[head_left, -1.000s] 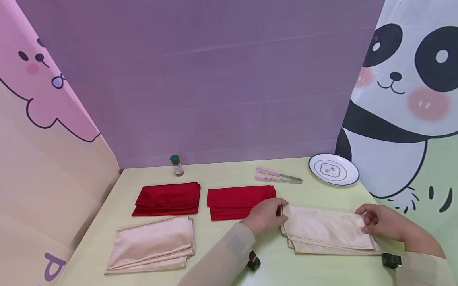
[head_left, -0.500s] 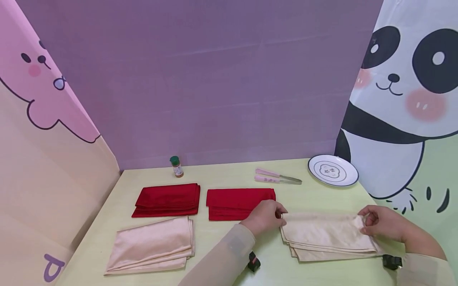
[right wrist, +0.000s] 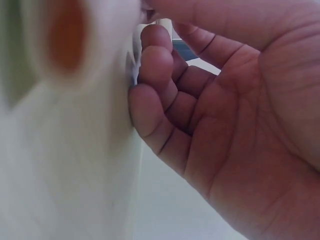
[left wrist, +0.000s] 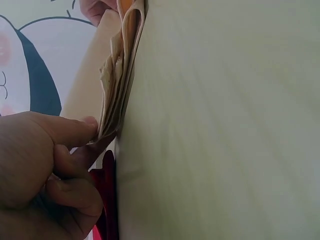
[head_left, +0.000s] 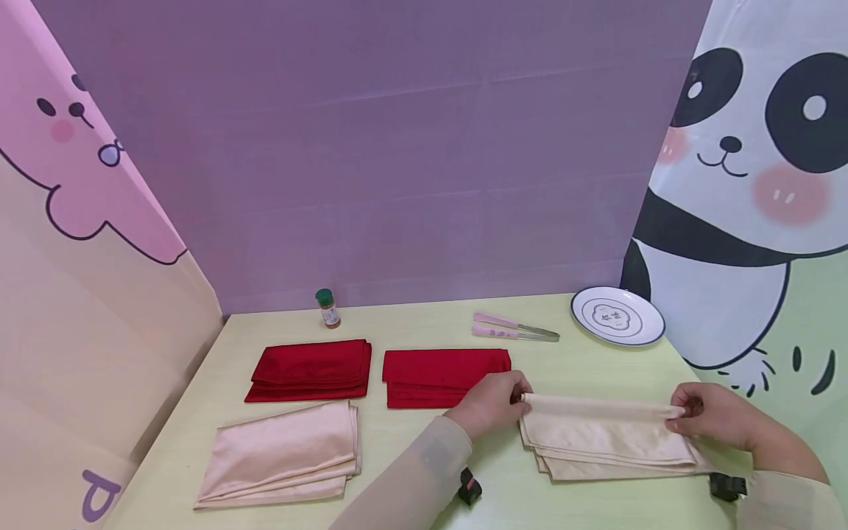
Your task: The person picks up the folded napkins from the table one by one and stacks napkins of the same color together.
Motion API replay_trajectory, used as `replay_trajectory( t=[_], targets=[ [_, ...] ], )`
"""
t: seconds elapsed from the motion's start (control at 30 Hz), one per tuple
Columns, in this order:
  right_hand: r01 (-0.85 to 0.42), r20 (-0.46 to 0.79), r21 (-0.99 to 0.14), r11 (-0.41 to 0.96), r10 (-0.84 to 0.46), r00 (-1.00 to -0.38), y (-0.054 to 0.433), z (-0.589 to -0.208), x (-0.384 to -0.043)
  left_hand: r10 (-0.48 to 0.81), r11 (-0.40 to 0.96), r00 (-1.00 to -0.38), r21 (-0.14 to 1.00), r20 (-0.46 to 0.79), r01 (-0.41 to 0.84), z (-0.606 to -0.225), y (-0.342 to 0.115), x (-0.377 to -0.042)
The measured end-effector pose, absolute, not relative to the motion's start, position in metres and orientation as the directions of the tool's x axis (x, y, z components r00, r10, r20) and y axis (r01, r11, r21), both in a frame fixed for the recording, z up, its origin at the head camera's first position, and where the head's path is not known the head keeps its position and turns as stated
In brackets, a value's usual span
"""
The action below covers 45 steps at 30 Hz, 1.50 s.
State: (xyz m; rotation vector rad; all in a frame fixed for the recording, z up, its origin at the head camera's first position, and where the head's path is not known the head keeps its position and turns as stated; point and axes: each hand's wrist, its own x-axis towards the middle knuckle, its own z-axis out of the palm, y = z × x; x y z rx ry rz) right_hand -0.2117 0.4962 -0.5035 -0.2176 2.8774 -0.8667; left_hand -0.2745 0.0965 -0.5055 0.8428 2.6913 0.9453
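A folded cream cloth (head_left: 603, 434) lies at the right of the table, its layers stacked toward the front edge. My left hand (head_left: 493, 397) pinches its far left corner between thumb and fingers. At the far right corner, my right hand (head_left: 715, 416) pinches the same cloth. The far edge between the hands is drawn straight and lifted a little. In the left wrist view, several layers of the cloth (left wrist: 120, 75) show side by side beyond the left thumb. The right wrist view shows the right hand (right wrist: 220, 110) with curled fingers; the pinch itself is mostly hidden.
Another folded cream cloth (head_left: 285, 456) lies at front left. Behind it is a folded red cloth (head_left: 311, 372), with a second red cloth (head_left: 437, 375) beside the left hand. A green-capped bottle (head_left: 327, 309), pink-handled tongs (head_left: 513, 329) and a white plate (head_left: 616, 316) stand along the back.
The cream cloth's far edge has come toward the front and been pulled straight. The right hand has moved slightly right; the left hand stays nearly in place.
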Motion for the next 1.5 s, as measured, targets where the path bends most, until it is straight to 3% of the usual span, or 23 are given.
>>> replay_trajectory(
  t=[0.33, 0.53, 0.87, 1.17, 1.5],
  targets=[
    [-0.054, -0.102, -0.527, 0.848, -0.126, -0.987, 0.4958, -0.5026, -0.2137, 0.577, 0.559, -0.815, 0.704, 0.048, 0.437, -0.5069, 0.0926, -0.275],
    [-0.067, -0.048, -0.496, 0.866, -0.104, -0.993, 0.4928, -0.4996, -0.2121, 0.558, 0.497, -0.828, 0.778, 0.054, 0.386, -0.5091, 0.0896, -0.2763],
    [-0.064, 0.018, -0.602, 0.796, -0.066, -0.998, 0.4929, -0.4969, -0.2118, 0.555, 0.446, -0.819, 0.777, 0.149, 0.444, -0.5098, 0.0887, -0.277],
    [-0.085, 0.106, -0.557, 0.826, -0.031, -0.994, 0.4896, -0.4975, -0.2144, 0.498, 0.48, -0.846, 0.751, 0.193, 0.454, -0.5096, 0.0896, -0.275],
    [-0.157, 0.19, -0.556, 0.816, -0.059, -0.98, 0.4873, -0.4977, -0.2153, 0.468, 0.402, -0.865, 0.828, 0.182, 0.392, -0.5088, 0.0897, -0.2713]
  ],
)
